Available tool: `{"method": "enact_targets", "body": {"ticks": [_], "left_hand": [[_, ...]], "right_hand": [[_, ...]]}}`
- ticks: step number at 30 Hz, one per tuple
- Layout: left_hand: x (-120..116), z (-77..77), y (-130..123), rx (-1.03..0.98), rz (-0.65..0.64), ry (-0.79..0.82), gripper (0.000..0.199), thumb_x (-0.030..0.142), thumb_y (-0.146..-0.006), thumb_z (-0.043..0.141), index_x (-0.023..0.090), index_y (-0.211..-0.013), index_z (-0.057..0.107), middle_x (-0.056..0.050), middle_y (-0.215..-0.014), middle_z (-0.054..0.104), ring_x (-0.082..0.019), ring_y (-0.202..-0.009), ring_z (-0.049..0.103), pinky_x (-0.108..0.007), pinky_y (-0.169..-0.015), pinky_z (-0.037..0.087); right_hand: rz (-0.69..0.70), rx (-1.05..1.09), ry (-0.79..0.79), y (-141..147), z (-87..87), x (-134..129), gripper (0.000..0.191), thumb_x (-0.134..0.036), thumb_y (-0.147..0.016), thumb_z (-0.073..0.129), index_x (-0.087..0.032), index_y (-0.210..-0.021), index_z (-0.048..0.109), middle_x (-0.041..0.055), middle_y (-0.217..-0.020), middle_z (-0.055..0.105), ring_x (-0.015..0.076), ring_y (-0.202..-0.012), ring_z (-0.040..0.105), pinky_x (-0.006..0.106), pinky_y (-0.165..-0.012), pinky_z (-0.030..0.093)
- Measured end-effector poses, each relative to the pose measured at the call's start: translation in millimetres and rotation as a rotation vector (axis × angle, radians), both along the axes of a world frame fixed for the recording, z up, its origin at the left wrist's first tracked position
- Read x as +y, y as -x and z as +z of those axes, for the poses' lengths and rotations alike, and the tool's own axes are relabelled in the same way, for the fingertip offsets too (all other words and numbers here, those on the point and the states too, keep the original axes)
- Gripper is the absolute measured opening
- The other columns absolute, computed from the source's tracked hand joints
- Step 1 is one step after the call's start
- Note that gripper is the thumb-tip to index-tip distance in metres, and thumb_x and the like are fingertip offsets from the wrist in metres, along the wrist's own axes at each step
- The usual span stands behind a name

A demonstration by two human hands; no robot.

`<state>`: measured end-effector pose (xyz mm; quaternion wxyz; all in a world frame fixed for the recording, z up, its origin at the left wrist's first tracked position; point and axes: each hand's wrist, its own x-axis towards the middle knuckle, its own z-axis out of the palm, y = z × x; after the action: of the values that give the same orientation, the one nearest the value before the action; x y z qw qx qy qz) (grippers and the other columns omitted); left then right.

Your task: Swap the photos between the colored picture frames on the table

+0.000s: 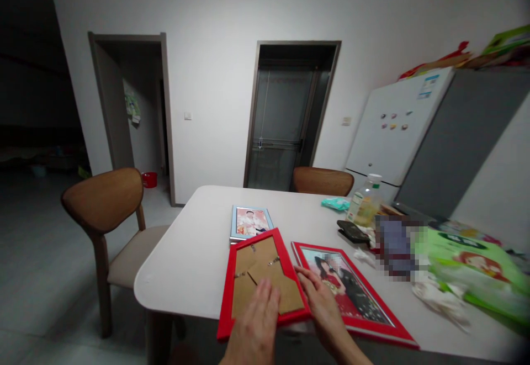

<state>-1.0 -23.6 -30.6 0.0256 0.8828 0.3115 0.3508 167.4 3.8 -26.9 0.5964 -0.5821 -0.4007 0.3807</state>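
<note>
Gripping the cardboard-backed red frame (267, 265) at lower centre, we have our right hand (322, 301) closed on its right edge and our left hand (257, 315) open across its back; a red-framed photo (351, 290) lies on the bench (186, 249), lower right.

A pale table (186, 254) with rounded corners spans the lower centre and lower right of the frame. A blue-framed picture (252, 222) lies near the centre, a red-framed photo (348, 290) at lower right of centre. Farther right are a turquoise packet (335, 204), a clear bottle (365, 202), a black case (353, 232), a pixelated item (396, 246), crumpled tissue (441, 301) and a green package (476, 263).
</note>
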Motion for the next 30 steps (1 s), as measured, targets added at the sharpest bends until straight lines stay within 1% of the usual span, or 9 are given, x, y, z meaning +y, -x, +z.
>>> {"method": "enact_targets", "body": {"ticks": [2,6,10,13,17,21,26,28,30], "left_hand": [[-3,12.9,8,-0.285,0.047,0.062,0.052,0.005,-0.077,0.034,0.014,-0.128,0.028,-0.012,-0.129,0.039,-0.021,-0.119,0.033,-0.034,-0.095,0.035],[-9,28.8,18,-0.819,0.255,0.418,0.051,0.018,-0.079,0.041,0.017,-0.128,0.026,-0.01,-0.126,0.044,-0.02,-0.114,0.041,-0.031,-0.093,0.037],[-15,26.9,34,-1.121,0.229,0.644,0.069,0.028,-0.07,0.054,0.02,-0.129,0.02,-0.007,-0.129,0.04,-0.022,-0.114,0.041,-0.03,-0.093,0.036],[-17,19.0,49,-1.277,0.235,0.763,0.073,0.036,-0.062,0.062,0.02,-0.124,0.027,-0.007,-0.12,0.05,-0.024,-0.104,0.05,-0.03,-0.087,0.042],[-17,4.1,67,-1.329,0.256,0.927,0.072,0.038,-0.05,0.072,0.018,-0.112,0.042,-0.007,-0.101,0.061,-0.027,-0.09,0.058,-0.035,-0.078,0.047],[-17,-16.0,77,-1.318,0.263,1.023,0.07,0.036,-0.038,0.078,0.015,-0.099,0.051,-0.009,-0.09,0.064,-0.029,-0.089,0.058,-0.038,-0.079,0.045],[-19,-39.0,76,-1.316,0.134,1.29,0.064,0.038,-0.041,0.078,0.013,-0.095,0.052,-0.009,-0.075,0.066,-0.029,-0.077,0.062,-0.036,-0.066,0.048],[-20,-39.8,71,-1.326,0.067,1.352,0.064,0.037,-0.041,0.078,0.013,-0.095,0.051,-0.008,-0.072,0.066,-0.029,-0.074,0.062,-0.035,-0.062,0.048],[-21,-31.7,64,-1.332,0.036,1.371,0.065,0.036,-0.042,0.078,0.014,-0.096,0.049,-0.008,-0.072,0.066,-0.029,-0.075,0.062,-0.034,-0.062,0.047]], "right_hand": [[0.105,0.106,0.056,18,-4.6,-1,0.047,-0.046,-0.063,0.053,-0.015,-0.097,0.057,0.0085,-0.084,0.064,0.0185,-0.071,0.06,0.028,-0.058,0.047],[0.25,0.068,0.069,51,-12.4,0,0.051,-0.046,-0.065,0.053,-0.014,-0.105,0.054,0.0124,-0.098,0.06,0.0205,-0.081,0.059,0.031,-0.064,0.047],[0.312,-0.108,-0.015,57,-11.0,-2,0.051,-0.042,-0.069,0.05,-0.014,-0.111,0.049,0.0123,-0.109,0.056,0.0212,-0.09,0.057,0.033,-0.075,0.046],[0.305,-0.267,-0.025,50,-9.7,-7,0.047,-0.035,-0.069,0.049,-0.013,-0.11,0.05,0.0126,-0.11,0.056,0.0208,-0.094,0.055,0.032,-0.082,0.043],[0.259,-0.535,-0.014,41,-11.8,-13,0.042,-0.027,-0.066,0.049,-0.012,-0.106,0.054,0.0127,-0.113,0.053,0.0216,-0.103,0.05,0.033,-0.091,0.037],[0.209,-0.698,0.023,33,-17.8,-18,0.046,-0.027,-0.065,0.049,-0.011,-0.108,0.054,0.0136,-0.12,0.047,0.0225,-0.112,0.042,0.033,-0.097,0.03],[0.204,-0.808,0.067,26,-26.2,-31,0.052,-0.03,-0.064,0.05,-0.013,-0.113,0.051,0.013,-0.125,0.043,0.0236,-0.116,0.038,0.035,-0.099,0.027],[0.194,-0.813,0.074,24,-26.4,-37,0.053,-0.029,-0.063,0.051,-0.014,-0.113,0.051,0.0127,-0.125,0.043,0.0242,-0.116,0.038,0.036,-0.099,0.027],[0.174,-0.769,0.074,18,-23.2,-40,0.053,-0.03,-0.062,0.052,-0.015,-0.113,0.052,0.0118,-0.126,0.043,0.0239,-0.116,0.038,0.037,-0.099,0.027]]}}
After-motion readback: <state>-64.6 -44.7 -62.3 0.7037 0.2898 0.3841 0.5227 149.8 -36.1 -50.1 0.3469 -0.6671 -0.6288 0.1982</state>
